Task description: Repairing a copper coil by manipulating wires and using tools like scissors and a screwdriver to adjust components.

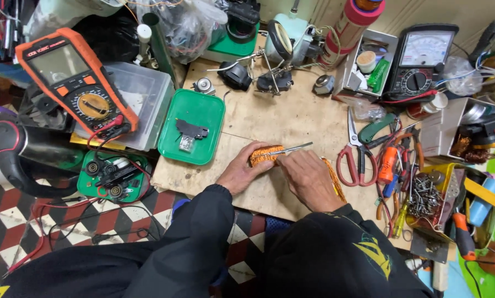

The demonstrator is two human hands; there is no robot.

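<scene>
My left hand (241,171) grips an orange wound coil (265,154) on the wooden board (280,116), near its front edge. My right hand (309,177) holds a thin metal tool (296,148), a blade or tweezers, with its tip pointing right and its near end laid against the coil. A strand of orange wire (333,177) trails from under my right hand toward the right. Both arms wear dark sleeves.
A green tray (208,110) with a small black part lies left of my hands. Red-handled scissors (356,152), pliers and screwdrivers crowd the right. An orange multimeter (76,83) sits far left, an analog meter (424,60) at back right, a helping-hands magnifier (280,44) behind.
</scene>
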